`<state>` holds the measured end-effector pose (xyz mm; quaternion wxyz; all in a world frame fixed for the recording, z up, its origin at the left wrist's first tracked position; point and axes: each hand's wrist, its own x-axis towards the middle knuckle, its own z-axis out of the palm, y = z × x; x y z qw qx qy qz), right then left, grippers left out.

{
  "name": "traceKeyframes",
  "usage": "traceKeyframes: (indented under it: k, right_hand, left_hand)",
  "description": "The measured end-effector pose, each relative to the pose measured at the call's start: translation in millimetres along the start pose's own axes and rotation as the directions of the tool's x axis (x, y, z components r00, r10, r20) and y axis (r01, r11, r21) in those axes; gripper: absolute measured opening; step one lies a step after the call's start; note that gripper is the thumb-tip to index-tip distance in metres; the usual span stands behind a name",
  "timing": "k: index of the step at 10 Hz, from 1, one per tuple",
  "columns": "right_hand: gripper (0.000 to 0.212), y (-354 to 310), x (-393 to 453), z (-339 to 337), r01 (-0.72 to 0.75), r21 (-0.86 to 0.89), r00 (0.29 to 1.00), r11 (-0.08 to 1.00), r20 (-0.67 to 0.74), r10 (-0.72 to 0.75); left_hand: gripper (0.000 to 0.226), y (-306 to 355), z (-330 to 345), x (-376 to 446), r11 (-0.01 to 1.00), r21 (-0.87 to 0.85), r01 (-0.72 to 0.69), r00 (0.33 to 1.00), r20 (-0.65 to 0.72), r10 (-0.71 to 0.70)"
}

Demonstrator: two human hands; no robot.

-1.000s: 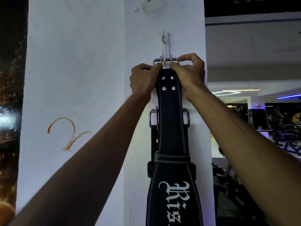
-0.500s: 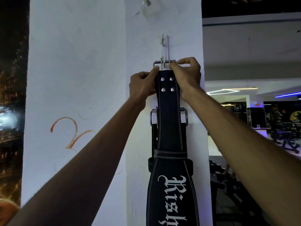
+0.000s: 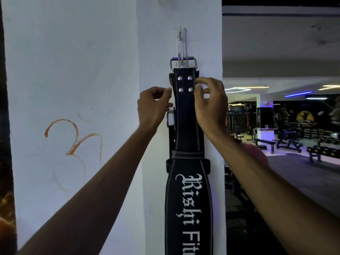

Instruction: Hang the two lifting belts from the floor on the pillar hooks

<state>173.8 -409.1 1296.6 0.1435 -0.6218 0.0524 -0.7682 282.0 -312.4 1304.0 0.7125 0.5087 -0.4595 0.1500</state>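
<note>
A black lifting belt (image 3: pixel 185 115) with white stitching and white lettering hangs down the white pillar (image 3: pixel 156 43). Its steel buckle (image 3: pixel 183 62) is over the lower white hook (image 3: pixel 180 57). A second hook (image 3: pixel 179 34) above it carries nothing. Behind this belt hangs a second black belt (image 3: pixel 171 133); only its buckle and edges show. My left hand (image 3: pixel 154 105) is just left of the front belt with fingers loosely curled, not touching it. My right hand (image 3: pixel 211 102) is at the belt's right edge, its fingertips brushing the strap beside the rivets.
An orange scribble (image 3: pixel 73 138) marks the pillar's left face. To the right the gym floor opens out with benches (image 3: pixel 265 142) and dumbbell racks (image 3: pixel 323 151). A dark poster edge (image 3: pixel 5 162) runs down the far left.
Both hands have let go of the buckle and dropped lower, to either side of the strap. The buckle now hangs on the lower hook by itself.
</note>
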Motion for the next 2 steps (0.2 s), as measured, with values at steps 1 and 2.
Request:
traceKeyframes:
  k: [1,2]
  right_hand:
    - [0.025,-13.3,-21.1,-22.0,0.064,-0.129,0.997,0.99,0.04,-0.06]
    - [0.025,-21.3,-37.4,-51.9,0.143,-0.232,0.987,0.962,0.099,-0.123]
  left_hand:
    - [0.021,5.9,-6.6,-23.0,0.996,0.087,-0.02,0.999,-0.04,0.024]
    - [0.013,22.6,-13.7,-51.8,0.971,0.225,-0.082,0.993,-0.069,0.1]
